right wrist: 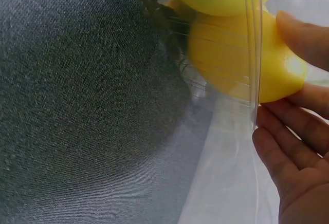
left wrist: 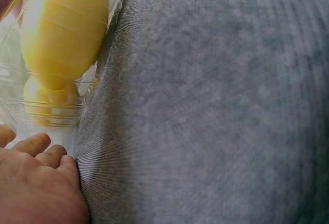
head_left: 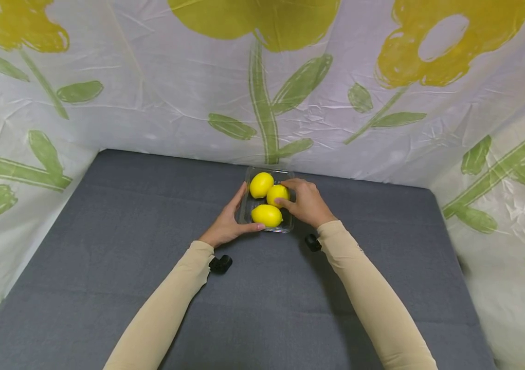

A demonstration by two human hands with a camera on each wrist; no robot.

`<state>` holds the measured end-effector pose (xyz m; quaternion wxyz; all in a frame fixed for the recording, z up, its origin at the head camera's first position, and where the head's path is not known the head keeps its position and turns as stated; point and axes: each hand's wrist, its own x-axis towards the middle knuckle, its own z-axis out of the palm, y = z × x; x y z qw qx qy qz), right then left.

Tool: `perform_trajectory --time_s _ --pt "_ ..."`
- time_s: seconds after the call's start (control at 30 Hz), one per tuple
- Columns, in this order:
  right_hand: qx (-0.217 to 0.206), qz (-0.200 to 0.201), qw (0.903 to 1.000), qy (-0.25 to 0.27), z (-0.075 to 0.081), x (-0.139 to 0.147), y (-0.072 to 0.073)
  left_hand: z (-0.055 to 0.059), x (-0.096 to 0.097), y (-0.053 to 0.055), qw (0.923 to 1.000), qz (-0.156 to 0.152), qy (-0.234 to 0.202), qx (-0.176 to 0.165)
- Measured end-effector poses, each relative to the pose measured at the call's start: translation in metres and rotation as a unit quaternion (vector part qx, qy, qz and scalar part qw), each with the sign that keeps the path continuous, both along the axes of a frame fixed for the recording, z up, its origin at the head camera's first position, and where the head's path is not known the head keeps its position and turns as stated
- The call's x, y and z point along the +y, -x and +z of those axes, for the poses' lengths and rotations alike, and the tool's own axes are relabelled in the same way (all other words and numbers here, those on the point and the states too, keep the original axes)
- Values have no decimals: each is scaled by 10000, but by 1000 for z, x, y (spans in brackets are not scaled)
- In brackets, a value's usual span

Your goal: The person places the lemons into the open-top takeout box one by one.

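Note:
Three yellow lemons lie in a clear plastic container (head_left: 244,211). One lemon (head_left: 261,185) is at the far left, another lemon (head_left: 267,215) lies crosswise at the near end. My right hand (head_left: 307,202) reaches over the container's right side and pinches the third lemon (right wrist: 231,54) between thumb and fingers. In the right wrist view some of its fingertips are outside the clear wall. My left hand (head_left: 226,224) is spread at the container's near left corner, fingers straight along the left side and thumb at the near rim. The left wrist view shows its fingertips (left wrist: 36,143) by the wall.
A dark grey cloth-covered table (head_left: 151,216) extends around the container, which stands near the far edge. Behind and beside the table hangs a white curtain (head_left: 165,103) printed with yellow flowers and green leaves. A small black camera (head_left: 220,264) sits at the left wrist, another black camera (head_left: 312,242) at the right.

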<state>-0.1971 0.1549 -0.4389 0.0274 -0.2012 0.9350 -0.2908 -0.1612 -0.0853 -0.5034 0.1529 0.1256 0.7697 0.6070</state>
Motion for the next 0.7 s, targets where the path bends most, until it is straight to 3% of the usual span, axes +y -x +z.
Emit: perform_trajectory --time_s 0.47,0.7 --pt "509 -496 9942 802 0 21 -20 -1 -2 0 9999 16 97 -29" --pt "743 -800 9906 826 3 40 -29 -4 -3 0 9999 25 -11 143"
